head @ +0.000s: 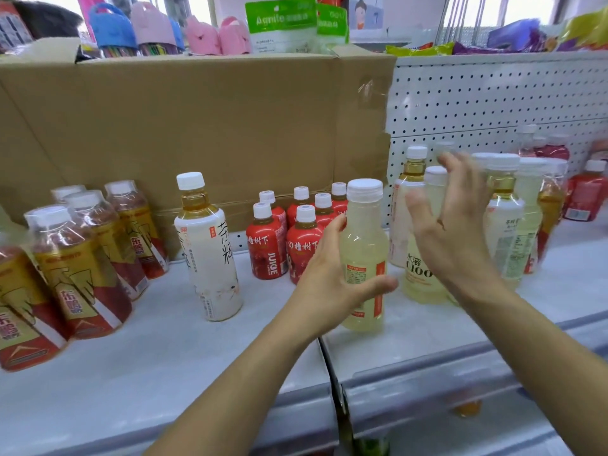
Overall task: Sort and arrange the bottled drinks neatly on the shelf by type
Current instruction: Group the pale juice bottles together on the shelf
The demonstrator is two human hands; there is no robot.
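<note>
Two bare hands work above the white shelf (164, 373), which carries all the bottled drinks.

Left hand (325, 278): grasping the pale yellow bottle (363, 245). The fingers curl round its left and far side, and the thumb lies across the lower label at the front. This bottle is upright, white cap on top, with its base at the front part of the shelf, just right of the seam between two shelf panels.

Right hand (450, 232): released, fingers straight and spread, blurred by motion. It is raised in front of a second pale yellow bottle (416, 281) marked "C100", which stands just right of the held one. Contact between this hand and that bottle cannot be determined.

Positions on the shelf, left to right:
- Gold-and-red bottles (79, 274), grouped at the far left.
- One white-labelled tea bottle (210, 251), upright and standing alone.
- Red juice bottles (266, 255), a tight cluster just beside the left hand, against the cardboard box (197, 126).
- The two pale yellow bottles.
- A mixed group (503, 232) of tea and pale yellow bottles, behind the right hand, partly blurred.
- Red bottles (585, 195) at the far right.

A white pegboard panel (477, 100) forms the back wall on the right side.
</note>
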